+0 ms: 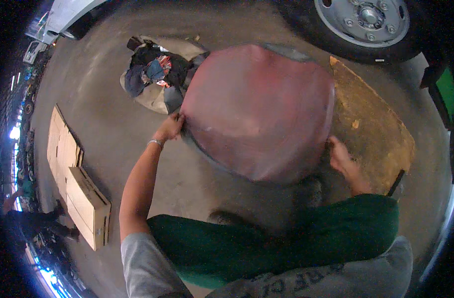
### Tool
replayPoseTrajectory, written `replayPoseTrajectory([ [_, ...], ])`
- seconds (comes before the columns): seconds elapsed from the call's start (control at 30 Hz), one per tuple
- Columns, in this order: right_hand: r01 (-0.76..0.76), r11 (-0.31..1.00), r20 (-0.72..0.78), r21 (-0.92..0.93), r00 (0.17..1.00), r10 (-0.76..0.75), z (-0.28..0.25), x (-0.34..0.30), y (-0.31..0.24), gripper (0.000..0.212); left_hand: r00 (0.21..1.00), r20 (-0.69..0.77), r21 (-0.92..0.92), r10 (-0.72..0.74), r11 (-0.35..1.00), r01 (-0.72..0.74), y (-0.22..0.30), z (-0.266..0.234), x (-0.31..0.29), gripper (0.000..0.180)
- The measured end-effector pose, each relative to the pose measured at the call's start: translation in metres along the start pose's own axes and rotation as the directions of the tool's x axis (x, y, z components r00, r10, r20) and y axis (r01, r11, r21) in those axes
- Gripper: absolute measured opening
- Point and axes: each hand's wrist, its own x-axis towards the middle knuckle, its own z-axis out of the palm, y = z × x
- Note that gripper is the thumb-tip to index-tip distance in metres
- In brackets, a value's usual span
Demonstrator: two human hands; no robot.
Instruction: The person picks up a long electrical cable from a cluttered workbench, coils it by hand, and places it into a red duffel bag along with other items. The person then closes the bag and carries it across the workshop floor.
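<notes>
In front of me is a large, rounded dark-red sheet [256, 114], smooth like vinyl, with a dark grey edge. Its exact kind I cannot make out. My left hand [171, 127] pinches its left rim, fingers closed on the edge. On the opposite side my right hand [340, 156] is closed at the lower right rim, its fingertips partly hidden by the edge. Beyond the left hand lies a heap of dark and coloured cloth [160, 69] on a beige piece of material [155, 102], touching or nearly touching the red sheet.
A truck wheel [370, 16] stands at the far right. Below it lies a worn yellow-brown board [371, 124] on the concrete floor [102, 129]. Flattened cardboard [60, 141] and a folded carton [85, 206] are at the left. Another person [40, 221] is at the far left edge.
</notes>
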Motion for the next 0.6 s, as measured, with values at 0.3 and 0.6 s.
replayPoseTrajectory([
  [0.3,0.018,0.969,-0.036,-0.247,0.999,-0.028,0.027,0.006,0.021,0.057,0.933,-0.227,0.047,0.279,0.960,-0.275,-0.055,-0.042,0.078,0.047],
  [0.6,0.183,0.921,-0.098,-0.343,0.969,-0.229,0.039,-0.022,0.014,0.075,0.841,-0.213,-0.071,0.497,0.851,-0.521,0.026,0.024,0.146,0.068],
])
